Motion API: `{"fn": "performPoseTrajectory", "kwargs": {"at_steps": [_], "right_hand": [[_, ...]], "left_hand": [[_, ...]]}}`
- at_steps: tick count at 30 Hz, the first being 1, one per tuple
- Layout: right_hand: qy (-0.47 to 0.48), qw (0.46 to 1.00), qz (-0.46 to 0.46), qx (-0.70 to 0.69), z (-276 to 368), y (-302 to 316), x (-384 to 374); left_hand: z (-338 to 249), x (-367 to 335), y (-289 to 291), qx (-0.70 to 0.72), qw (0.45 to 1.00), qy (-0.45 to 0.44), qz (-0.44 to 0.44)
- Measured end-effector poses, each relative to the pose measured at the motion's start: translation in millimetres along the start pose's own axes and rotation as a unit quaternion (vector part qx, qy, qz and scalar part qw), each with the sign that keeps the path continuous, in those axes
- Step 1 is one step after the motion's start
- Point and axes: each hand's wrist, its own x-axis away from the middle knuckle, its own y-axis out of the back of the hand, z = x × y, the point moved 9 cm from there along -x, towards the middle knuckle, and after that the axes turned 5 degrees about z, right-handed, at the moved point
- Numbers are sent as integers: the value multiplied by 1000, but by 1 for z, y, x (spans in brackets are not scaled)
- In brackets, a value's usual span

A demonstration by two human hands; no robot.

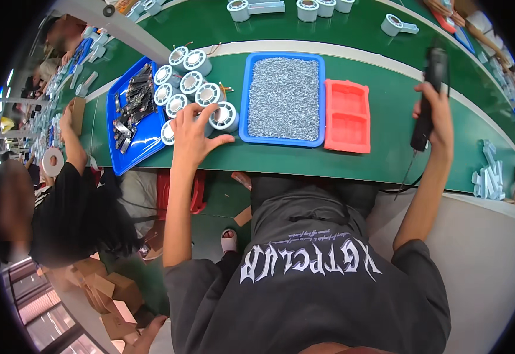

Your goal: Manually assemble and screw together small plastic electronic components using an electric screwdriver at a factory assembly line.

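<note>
the white cylinders [224, 116] stood in a tight cluster on the green workbench [384, 124], left of its middle, spreading from close to the far edge down toward the near one. their tops showed slotted rings, and thin wires stuck out from a few of them. the person's left hand [191, 140] was at the near side of the cluster, fingers bent and thumb spread well away from them, so that grip was open; from where i stood i could not tell whether a fingertip touched the cylinder beside it. the right hand [438, 118] was closed firmly round a black screwdriver [423, 127], held up over the right part of the workbench, its thin bit slanting down toward the near edge.

just right of the cylinders lay a blue-rimmed tray [244, 100] full of small silvery metal pieces [284, 97], and right beside it a red tray [347, 115] with two compartments. on the cluster's other side a larger blue tray [151, 130] sat askew, one corner at the near edge, with dark narrow parts [136, 97] heaped in it. toward the near right corner pale blue pieces [490, 177] were piled.

beyond the pale strip [381, 61] along the far edge, handled white parts [239, 10] lay on another green surface. at the left, a co-worker's hand [67, 120] was by a cardboard box [79, 115]; more cartons [122, 289] littered the floor.
</note>
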Motion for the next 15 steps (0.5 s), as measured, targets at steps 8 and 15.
{"fn": "performPoseTrajectory", "kwargs": {"at_steps": [8,15], "right_hand": [[-26,789,-114,603,-73,21,-33],[-12,876,4,483,-99,32,-50]], "left_hand": [[-8,-17,-12,-48,994,-80,49],[2,-2,-16,-8,996,-83,-2]]}}
